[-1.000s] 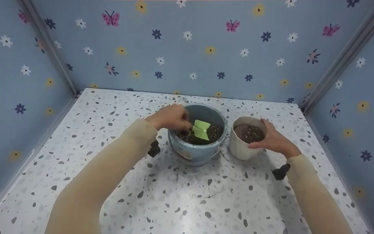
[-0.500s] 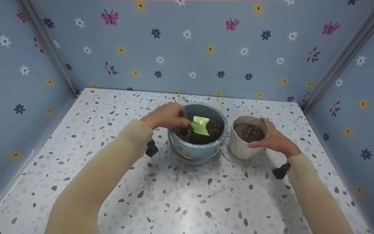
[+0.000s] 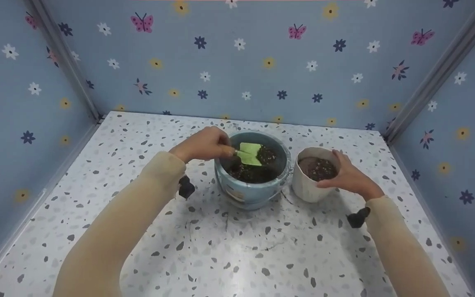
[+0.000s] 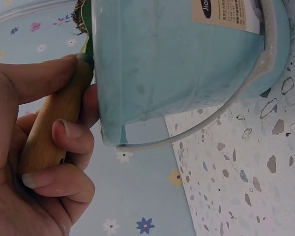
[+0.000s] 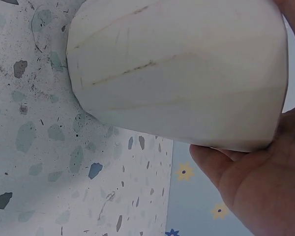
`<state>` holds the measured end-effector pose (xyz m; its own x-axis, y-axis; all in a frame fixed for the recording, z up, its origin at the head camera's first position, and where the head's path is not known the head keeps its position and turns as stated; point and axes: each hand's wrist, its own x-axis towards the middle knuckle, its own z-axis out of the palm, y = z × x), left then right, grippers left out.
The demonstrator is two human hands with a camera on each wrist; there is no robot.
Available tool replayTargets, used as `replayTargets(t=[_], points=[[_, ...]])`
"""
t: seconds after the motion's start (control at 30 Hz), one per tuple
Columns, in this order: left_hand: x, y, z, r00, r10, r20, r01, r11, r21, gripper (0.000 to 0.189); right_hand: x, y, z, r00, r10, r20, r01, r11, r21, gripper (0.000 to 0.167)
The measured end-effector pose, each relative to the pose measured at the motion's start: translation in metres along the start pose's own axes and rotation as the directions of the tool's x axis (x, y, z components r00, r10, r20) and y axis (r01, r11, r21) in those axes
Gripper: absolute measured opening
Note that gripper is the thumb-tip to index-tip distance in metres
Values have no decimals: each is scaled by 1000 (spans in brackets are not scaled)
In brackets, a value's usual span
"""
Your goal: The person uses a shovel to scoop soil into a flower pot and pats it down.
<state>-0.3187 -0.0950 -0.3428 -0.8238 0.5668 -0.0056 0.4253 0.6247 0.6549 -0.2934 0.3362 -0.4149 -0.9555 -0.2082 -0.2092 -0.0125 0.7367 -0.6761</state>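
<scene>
Near the centre of the head view, the wooden handle [image 4: 51,123] of a hand trowel [image 3: 250,154] is gripped by the left hand [image 3: 204,144], the fingers curled round it. Right of centre, a white faceted planter pot [image 3: 309,190] is held at its rim by the right hand [image 3: 348,176], the thumb placed on the near side and the fingers bent round the far side. The trowel's green blade is held within the mouth of a light-blue bucket [image 3: 258,193], and dark potting mix [image 3: 267,156] is heaped toward its tip. More mix is contained in both vessels.

The loose heap could be shed if the blade were tipped or its neck, seen close beside the rim in the left wrist view, were knocked against it. Crumbs could be scattered on the speckled tabletop [image 3: 171,255] if the gap between bucket and pot were crossed unsteadily. The pot could be tilted by an uneven pull on its rim.

At the upper right of the left wrist view, a cream label [image 4: 227,12] is borne by the bucket; "Jia" can be made out in a dark oval, cut off by the frame edge. Its smaller print cannot be read.
</scene>
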Motion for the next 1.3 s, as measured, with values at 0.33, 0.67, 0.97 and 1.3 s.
replayTargets(t=[0.33,0.67,0.97,1.3], points=[[10,9,-5,999,46,-14,-46,999,-7,19,-1,2,-7,999,20,-29,-20,1000,-11,139],[24,23,-7,994,111,-11,-111,994,-8,19,-4,10,-7,999,5,-42,-5,1000,-9,136],[52,45,1,990,141,7,-141,990,-8,22,-2,8,0,999,-5,-48,5,1000,-8,138],[74,61,20,988,156,13,-156,987,-42,21,1,3,4,997,-29,-68,30,1000,10,140]])
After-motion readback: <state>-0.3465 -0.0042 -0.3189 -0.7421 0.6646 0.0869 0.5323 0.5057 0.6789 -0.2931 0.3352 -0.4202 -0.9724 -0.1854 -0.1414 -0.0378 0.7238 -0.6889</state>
